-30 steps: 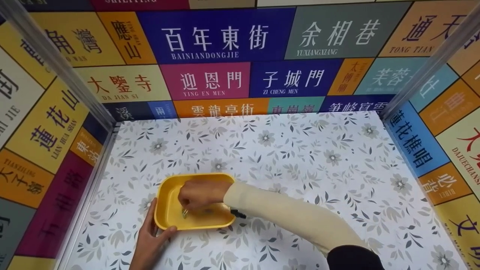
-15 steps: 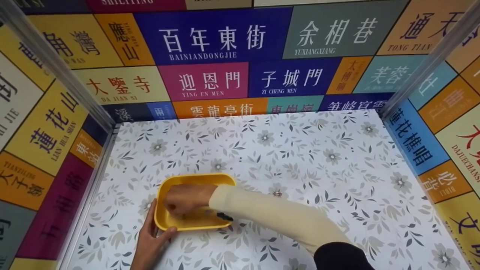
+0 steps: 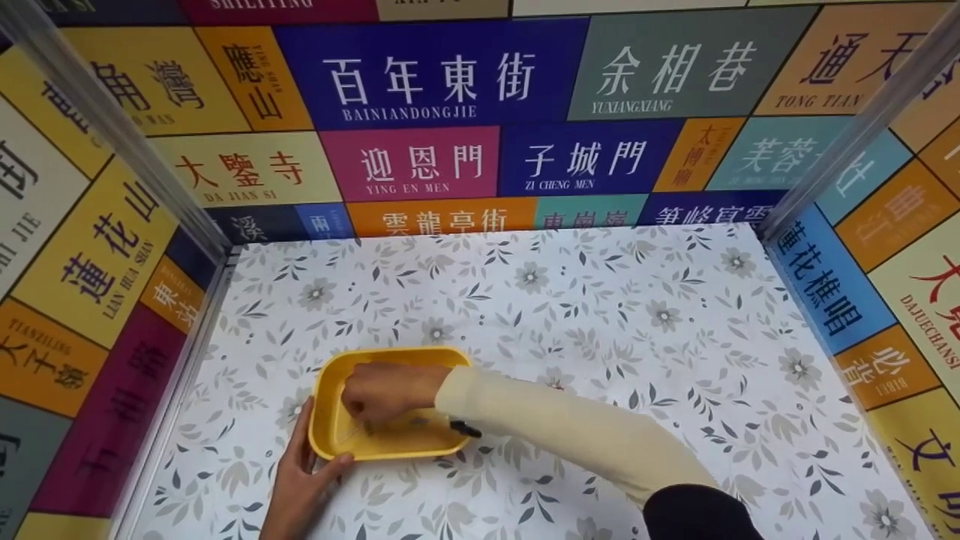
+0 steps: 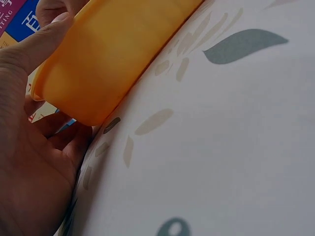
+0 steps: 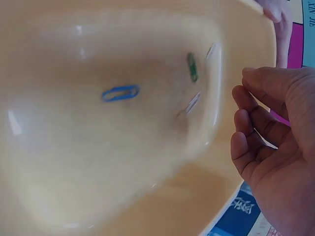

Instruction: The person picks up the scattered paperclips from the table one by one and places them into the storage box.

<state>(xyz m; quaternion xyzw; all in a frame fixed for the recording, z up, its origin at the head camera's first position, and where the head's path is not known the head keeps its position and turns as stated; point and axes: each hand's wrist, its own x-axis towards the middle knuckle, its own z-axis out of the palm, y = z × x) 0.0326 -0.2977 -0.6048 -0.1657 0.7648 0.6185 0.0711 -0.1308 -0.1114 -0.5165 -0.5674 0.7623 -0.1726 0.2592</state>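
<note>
Now your right hand sits a little farther to your right over the yellow tray than it does half a second earlier; your left hand and the tray match that earlier frame. Inside the tray lie paper clips; the blue paper clip rests on the floor, well apart from the others; the green paper clip and two pale paper clips lie near the wall at the end your left hand holds. Seen from your right wrist, the blue one lies nearly crosswise, the green one nearly upright with a slight tilt, and both pale ones on a slant; the tray's long axis runs left to right before you. Your left hand pinches the tray's near left corner, thumb at the rim; your right fingers are loosely bent, thumb close to forefinger, with nothing visible between them.
</note>
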